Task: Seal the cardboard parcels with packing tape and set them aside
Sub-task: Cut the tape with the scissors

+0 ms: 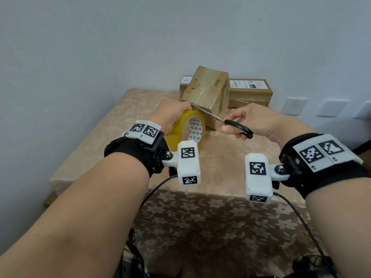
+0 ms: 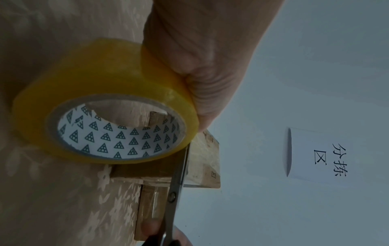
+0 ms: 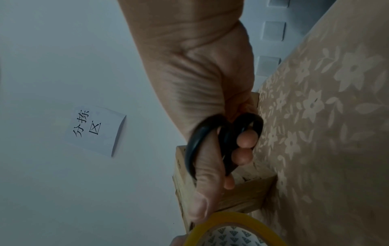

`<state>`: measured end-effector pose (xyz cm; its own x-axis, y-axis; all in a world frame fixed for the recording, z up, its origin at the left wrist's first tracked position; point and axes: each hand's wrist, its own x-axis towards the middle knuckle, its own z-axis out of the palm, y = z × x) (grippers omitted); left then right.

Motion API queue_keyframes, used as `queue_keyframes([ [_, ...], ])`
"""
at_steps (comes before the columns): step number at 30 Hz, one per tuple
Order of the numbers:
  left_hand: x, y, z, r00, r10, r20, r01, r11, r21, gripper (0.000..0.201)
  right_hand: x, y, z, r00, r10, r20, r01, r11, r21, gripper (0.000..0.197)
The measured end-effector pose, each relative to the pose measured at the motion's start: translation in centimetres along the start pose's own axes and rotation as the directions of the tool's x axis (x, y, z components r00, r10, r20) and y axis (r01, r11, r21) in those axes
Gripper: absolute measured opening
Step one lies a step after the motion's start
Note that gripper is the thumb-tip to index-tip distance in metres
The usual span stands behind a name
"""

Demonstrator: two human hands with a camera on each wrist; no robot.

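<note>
Left-hand grip (image 1: 172, 115) is wrapped round the yellow roll of packing tape (image 1: 186, 129), held just in front of the brown cardboard parcel (image 1: 206, 93) on the table (image 1: 112, 125). Right-hand grip (image 1: 249, 121) holds the black-handled scissors (image 1: 226, 122) by their loops. Blades run leftward across the gap between roll and parcel, so the cut looks to belong to the right hand.

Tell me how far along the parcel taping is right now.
Done: the front parcel already has clear tape across its top. In hand: the left hand holds the yellow tape roll beside it while the right hand brings the scissors across to cut. Left: finishing the cut, setting it aside. The two boxes behind look taped too.
</note>
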<state>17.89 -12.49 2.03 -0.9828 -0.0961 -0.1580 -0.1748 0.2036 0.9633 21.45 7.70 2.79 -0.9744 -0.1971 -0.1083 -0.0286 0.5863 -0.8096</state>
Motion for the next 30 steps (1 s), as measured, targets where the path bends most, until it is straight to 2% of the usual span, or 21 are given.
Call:
queue_keyframes([
  [7, 0.6, 0.3, 0.0, 1.000, -0.008, -0.006, 0.008, 0.999, -0.038, 0.012, 0.8, 0.0, -0.5, 0.999, -0.018, 0.029, 0.019, 0.999, -0.031, 0.029],
  [13, 0.9, 0.4, 0.0, 1.000, -0.012, -0.002, 0.012, 0.999, -0.050, 0.012, 1.1, 0.1, -0.4, 0.999, -0.028, 0.036, 0.025, 0.998, 0.059, 0.037],
  [18, 0.9, 0.4, 0.1, 1.000, -0.001, -0.020, -0.001, 0.998, -0.064, 0.012, 1.2, 0.2, 0.0, 0.999, -0.030, 0.037, 0.027, 0.997, 0.066, 0.023],
  [22, 0.9, 0.3, 0.1, 1.000, 0.014, -0.026, -0.016, 0.997, -0.080, 0.011, 1.1, 0.0, 0.1, 0.999, -0.019, 0.029, 0.018, 0.999, 0.043, 0.024],
  [27, 0.5, 0.6, -0.1, 0.999, 0.052, 0.012, -0.052, 0.999, 0.009, 0.009, 0.9, -0.3, -0.1, 1.000, -0.024, -0.010, 0.025, 0.994, 0.103, 0.044],
  [30, 0.2, 0.9, 0.1, 0.995, 0.095, 0.033, -0.097, 0.993, 0.063, 0.010, 0.8, -0.4, -0.4, 0.999, -0.033, 0.019, 0.031, 0.994, 0.102, 0.041],
])
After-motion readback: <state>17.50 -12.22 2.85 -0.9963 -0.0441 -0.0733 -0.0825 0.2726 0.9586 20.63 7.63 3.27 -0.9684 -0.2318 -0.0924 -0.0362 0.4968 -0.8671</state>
